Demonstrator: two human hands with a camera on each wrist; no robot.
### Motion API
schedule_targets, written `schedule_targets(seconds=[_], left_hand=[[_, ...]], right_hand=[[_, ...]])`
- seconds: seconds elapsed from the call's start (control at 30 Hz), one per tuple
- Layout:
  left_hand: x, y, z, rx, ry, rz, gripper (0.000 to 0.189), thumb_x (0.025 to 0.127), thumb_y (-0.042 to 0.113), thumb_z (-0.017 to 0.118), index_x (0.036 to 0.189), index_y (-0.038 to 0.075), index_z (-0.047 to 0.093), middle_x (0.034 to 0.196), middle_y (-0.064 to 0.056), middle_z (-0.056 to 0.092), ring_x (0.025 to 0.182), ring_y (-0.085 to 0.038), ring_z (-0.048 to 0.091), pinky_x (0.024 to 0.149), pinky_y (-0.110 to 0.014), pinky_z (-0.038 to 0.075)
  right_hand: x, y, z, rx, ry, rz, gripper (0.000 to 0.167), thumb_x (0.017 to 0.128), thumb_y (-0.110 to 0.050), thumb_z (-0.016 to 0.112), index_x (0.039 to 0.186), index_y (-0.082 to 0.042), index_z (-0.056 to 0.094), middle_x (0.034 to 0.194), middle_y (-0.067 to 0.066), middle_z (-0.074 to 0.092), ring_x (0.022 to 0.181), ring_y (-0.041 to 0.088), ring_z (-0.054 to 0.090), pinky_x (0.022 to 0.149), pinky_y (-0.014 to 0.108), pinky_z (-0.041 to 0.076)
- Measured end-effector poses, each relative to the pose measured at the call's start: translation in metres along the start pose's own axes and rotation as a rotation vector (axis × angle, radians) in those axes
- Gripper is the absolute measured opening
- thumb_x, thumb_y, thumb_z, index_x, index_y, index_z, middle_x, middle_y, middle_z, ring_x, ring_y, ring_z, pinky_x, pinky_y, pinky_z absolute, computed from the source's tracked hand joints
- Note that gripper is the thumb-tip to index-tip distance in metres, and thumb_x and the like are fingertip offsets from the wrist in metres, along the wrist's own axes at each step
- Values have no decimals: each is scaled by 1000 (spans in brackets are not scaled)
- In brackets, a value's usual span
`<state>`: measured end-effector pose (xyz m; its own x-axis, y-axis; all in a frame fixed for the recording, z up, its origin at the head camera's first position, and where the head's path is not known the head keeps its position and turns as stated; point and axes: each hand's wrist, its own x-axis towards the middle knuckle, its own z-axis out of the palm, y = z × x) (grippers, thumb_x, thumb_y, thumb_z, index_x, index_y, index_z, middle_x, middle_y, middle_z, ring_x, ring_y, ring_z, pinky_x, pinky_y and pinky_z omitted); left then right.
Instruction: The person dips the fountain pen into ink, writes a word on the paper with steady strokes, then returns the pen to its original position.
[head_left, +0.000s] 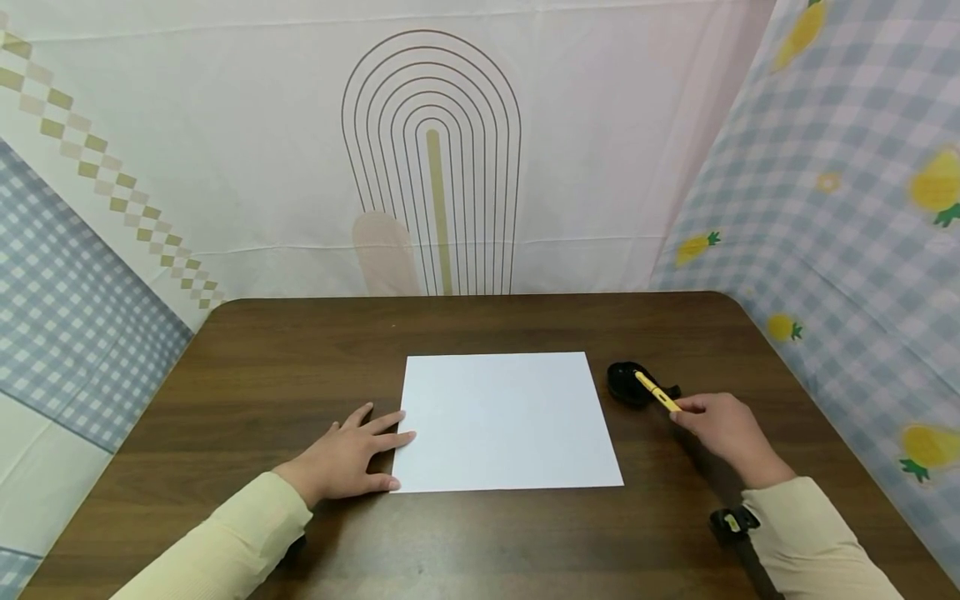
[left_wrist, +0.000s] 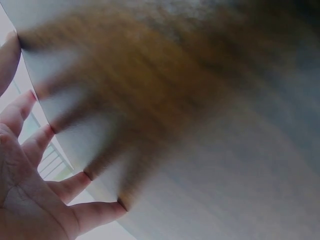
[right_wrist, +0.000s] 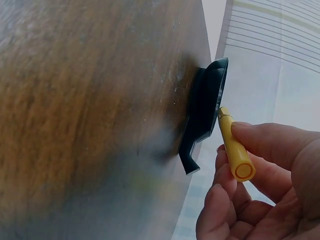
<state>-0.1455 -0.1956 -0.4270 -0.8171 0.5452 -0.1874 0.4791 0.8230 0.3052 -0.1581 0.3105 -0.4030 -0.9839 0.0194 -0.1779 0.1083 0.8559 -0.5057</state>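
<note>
A blank white sheet of paper (head_left: pixel 510 425) lies flat on the brown wooden table. My left hand (head_left: pixel 348 454) rests at its left edge, fingers spread, some fingertips on the paper; the left wrist view also shows these spread fingers (left_wrist: pixel 37 145). With thumb and fingers my right hand (head_left: pixel 720 429) pinches a slim yellow pen (head_left: pixel 658 392). The pen's far end is over a small black round dish-like piece (head_left: pixel 622 385) with a short bent tab. In the right wrist view the pen (right_wrist: pixel 234 150) meets or nearly meets the rim of this black piece (right_wrist: pixel 205 105); contact is unclear.
The wooden table (head_left: pixel 225 400) has rounded far corners. Behind it hangs a white cloth (head_left: pixel 600 150) with an arch of lines. Blue checked cloth (head_left: pixel 862 275) with yellow fruit prints borders the right, more checked cloth (head_left: pixel 75 317) the left. A black band (head_left: pixel 733 525) is at the right wrist.
</note>
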Motion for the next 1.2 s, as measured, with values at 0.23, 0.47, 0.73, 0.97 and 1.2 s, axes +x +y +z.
schedule_targets(seconds=[0.23,0.47,0.73,0.97,1.2], left_hand=[[0,0,0,3,7,5,64,84,51,69,142,28,51,155,-1,34,140,-50,23,93,-77,28],[0,0,0,-1,9,4,65,84,50,69,142,29,51,155,-1,34,140,-49,23,94,-77,28],[1,0,0,-1,8,2,65,84,51,69,142,29,51,155,-1,34,140,-49,22,94,-77,27],[0,0,1,-1,11,1,65,84,51,69,142,29,51,155,-1,34,140,-49,22,94,-77,27],[0,0,1,-2,1,-4,65,84,51,68,143,29,50,156,0,33,140,-49,22,94,-77,27]], right_hand=[[-1,-3,-2,3,11,-9,33,93,-17,62,114,7,67,100,21,68,70,21,50,57,31,40],[-1,-8,-5,-2,12,-20,27,91,-17,66,106,5,71,102,22,68,74,22,54,59,32,44],[-1,-9,-4,16,19,-17,24,91,-18,65,102,3,71,96,17,67,72,22,51,58,32,41],[0,-8,-3,15,42,-30,25,91,-18,62,102,4,69,95,16,67,72,21,52,58,32,42],[-2,-8,-1,30,56,-27,29,90,-16,58,107,6,66,96,18,66,72,22,53,59,32,42]])
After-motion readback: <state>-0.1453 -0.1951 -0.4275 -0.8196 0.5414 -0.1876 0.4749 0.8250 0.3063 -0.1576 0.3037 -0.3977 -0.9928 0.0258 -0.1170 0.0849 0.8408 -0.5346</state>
